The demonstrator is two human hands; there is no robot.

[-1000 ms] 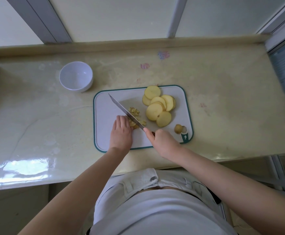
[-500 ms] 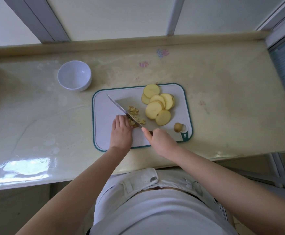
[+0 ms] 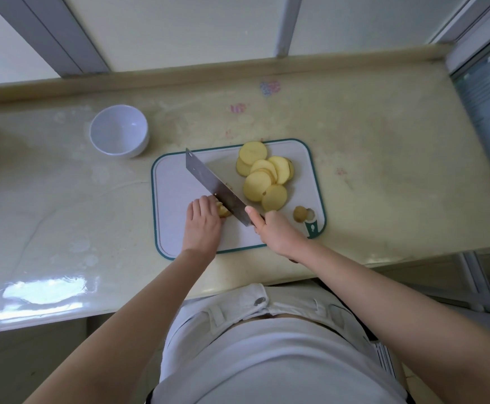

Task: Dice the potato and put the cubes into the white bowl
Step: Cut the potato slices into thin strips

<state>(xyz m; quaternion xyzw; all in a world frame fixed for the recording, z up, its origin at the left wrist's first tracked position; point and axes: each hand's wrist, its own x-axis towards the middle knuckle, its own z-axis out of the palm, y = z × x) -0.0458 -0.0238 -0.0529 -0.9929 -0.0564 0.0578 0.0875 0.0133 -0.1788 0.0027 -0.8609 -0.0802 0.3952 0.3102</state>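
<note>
Several round potato slices (image 3: 262, 177) lie overlapped on the right half of a white cutting board (image 3: 174, 188) with a green rim. My right hand (image 3: 278, 233) grips the handle of a cleaver (image 3: 213, 186), its blade tilted flat side up across the board's middle. My left hand (image 3: 203, 224) presses its fingertips on a small pile of cut potato pieces (image 3: 223, 210) right against the blade. The pieces behind the blade are hidden. A potato end piece (image 3: 300, 213) rests at the board's near right corner. The white bowl (image 3: 118, 130) stands empty beyond the board, to the left.
The board lies on a pale glossy counter (image 3: 63, 199), whose near edge runs just below the board. A low ledge and window frames close off the back. A light blue container (image 3: 488, 112) stands past the counter's right end.
The cleaver's blade has tipped so its broad flat side faces up, and it now covers the cubes that lay beyond it. My left hand still holds the same small pile.
</note>
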